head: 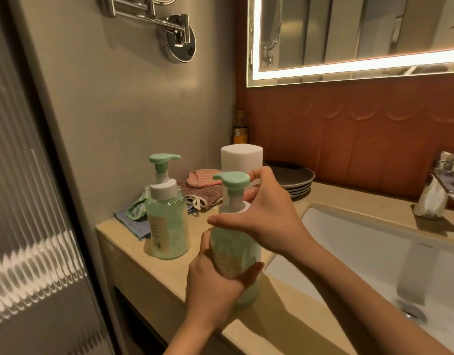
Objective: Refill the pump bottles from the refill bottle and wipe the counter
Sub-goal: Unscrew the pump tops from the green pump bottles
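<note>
A clear pump bottle (236, 249) with pale green liquid and a mint pump head stands on the beige counter (169, 272) near the sink's left edge. My left hand (215, 280) grips its body from below left. My right hand (264, 213) curls round its white collar just under the pump head. A second, matching pump bottle (167, 216) stands alone to the left, nearer the wall. Behind them rises a white refill bottle (241, 157) with a flat white cap, partly hidden by my right hand.
Folded cloths (195, 190) in pink, brown, green-striped and blue lie against the wall behind the bottles. Dark plates (295, 178) are stacked at the back. The white sink (349, 252) lies to the right, with a chrome tap (446, 170) and a crumpled wrapper (431, 198).
</note>
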